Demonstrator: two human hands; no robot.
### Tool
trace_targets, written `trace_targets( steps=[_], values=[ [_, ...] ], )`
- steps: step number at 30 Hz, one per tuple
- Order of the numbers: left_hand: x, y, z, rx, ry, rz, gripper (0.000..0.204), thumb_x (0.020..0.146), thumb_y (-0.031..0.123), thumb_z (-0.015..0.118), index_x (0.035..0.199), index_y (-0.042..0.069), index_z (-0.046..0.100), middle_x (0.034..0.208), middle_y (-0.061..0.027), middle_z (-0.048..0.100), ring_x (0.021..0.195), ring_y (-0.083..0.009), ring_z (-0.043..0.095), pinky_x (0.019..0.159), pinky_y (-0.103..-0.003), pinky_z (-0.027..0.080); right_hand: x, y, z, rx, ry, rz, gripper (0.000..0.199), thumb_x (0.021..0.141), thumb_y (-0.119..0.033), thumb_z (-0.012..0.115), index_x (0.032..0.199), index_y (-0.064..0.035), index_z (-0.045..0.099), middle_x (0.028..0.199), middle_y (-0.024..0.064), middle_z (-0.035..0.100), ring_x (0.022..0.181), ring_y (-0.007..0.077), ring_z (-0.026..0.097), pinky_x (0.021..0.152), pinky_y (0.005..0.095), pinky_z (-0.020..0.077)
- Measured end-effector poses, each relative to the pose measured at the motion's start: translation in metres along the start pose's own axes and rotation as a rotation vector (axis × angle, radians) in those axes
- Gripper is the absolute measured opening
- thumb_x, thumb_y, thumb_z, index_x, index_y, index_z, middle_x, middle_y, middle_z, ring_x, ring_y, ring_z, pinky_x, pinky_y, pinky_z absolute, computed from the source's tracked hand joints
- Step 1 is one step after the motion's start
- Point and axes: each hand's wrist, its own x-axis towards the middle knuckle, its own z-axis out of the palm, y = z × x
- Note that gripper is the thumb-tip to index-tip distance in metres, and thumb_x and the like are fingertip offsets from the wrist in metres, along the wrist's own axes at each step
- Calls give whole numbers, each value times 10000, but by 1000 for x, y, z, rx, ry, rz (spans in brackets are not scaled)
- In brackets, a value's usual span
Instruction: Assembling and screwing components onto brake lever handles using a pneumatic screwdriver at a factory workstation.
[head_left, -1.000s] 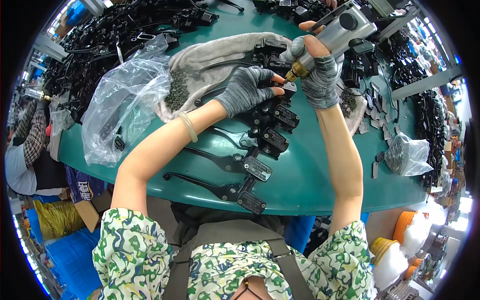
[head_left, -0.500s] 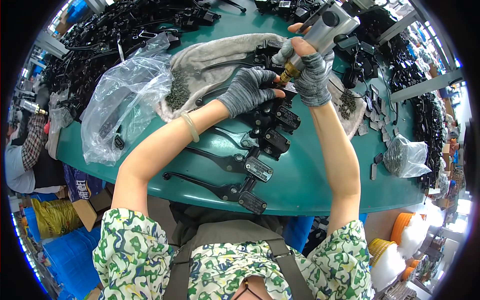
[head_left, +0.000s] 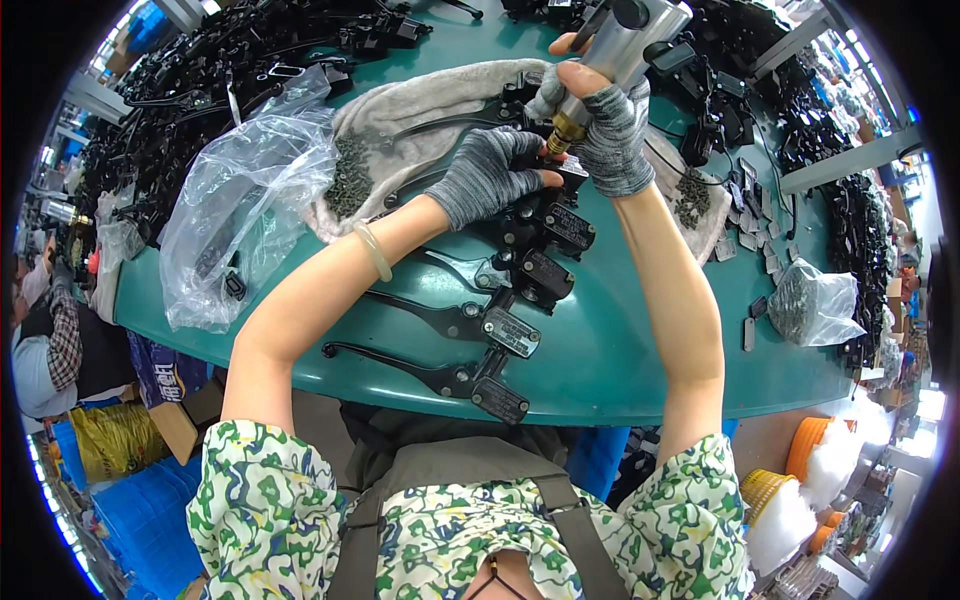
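A silver pneumatic screwdriver (head_left: 618, 40) is standing tilted over the far middle of the green table (head_left: 620, 350), its brass tip (head_left: 557, 132) pressing down on a black brake lever assembly (head_left: 560, 180) at the near edge of a grey cloth (head_left: 420, 100). The right hand (head_left: 605, 130), in a grey fingerless glove, is wrapping tightly around the tool's lower barrel. The left hand (head_left: 490, 175), gloved the same way, is closing on the assembly just beside the tip, fingers touching its housing.

Nearer the person, a row of finished brake levers (head_left: 470, 320) is lying side by side, their square reservoir caps (head_left: 545, 270) lining up toward the right; the closest lever (head_left: 430, 375) is sitting near the table's front edge. A heap of small dark screws (head_left: 350, 175) is resting on the cloth's left part, and another heap (head_left: 692, 198) on its right. A crumpled clear plastic bag (head_left: 250, 210) is crowding the left side, a smaller bag (head_left: 815, 305) the right. Piles of black parts (head_left: 230, 70) are filling the far edge. Another person's checked sleeve (head_left: 62, 340) is showing at far left.
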Motion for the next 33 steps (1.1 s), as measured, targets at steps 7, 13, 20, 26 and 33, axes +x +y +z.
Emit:
trace_targets(
  steps=[7,13,20,26,33],
  values=[
    [-1,3,0,-3,-10,-30,347,779,212,777,1080,61,694,947,-102,718,873,-135,668,808,-286,510,1,4,-3,-7,-13,11,335,807,-171,663,1080,6,580,709,77,591,629,176,619,596,324,566],
    [1,3,0,-28,-13,-32,342,782,208,775,1080,63,695,954,-97,719,871,-134,671,813,-286,511,3,8,-9,26,-33,71,341,802,-170,663,1086,0,582,728,73,592,661,162,623,598,316,565],
    [0,-2,2,29,2,-19,324,787,191,769,1078,65,697,955,-84,720,881,-131,673,821,-277,514,3,3,-6,11,-57,7,321,803,-173,659,1064,0,588,751,72,602,669,156,629,605,315,570],
    [0,2,2,-22,3,-25,316,786,184,768,1068,61,695,935,-88,718,861,-128,668,819,-277,515,4,2,-5,-12,-97,19,290,793,-180,661,1016,-3,600,783,59,612,703,154,633,592,298,557],
    [0,6,2,15,39,-20,337,753,242,795,1015,51,700,874,-103,714,778,-161,670,744,-300,524,6,7,-4,-128,-33,-39,334,763,-208,676,1021,-5,614,818,59,625,709,150,631,620,281,550]
  ],
)
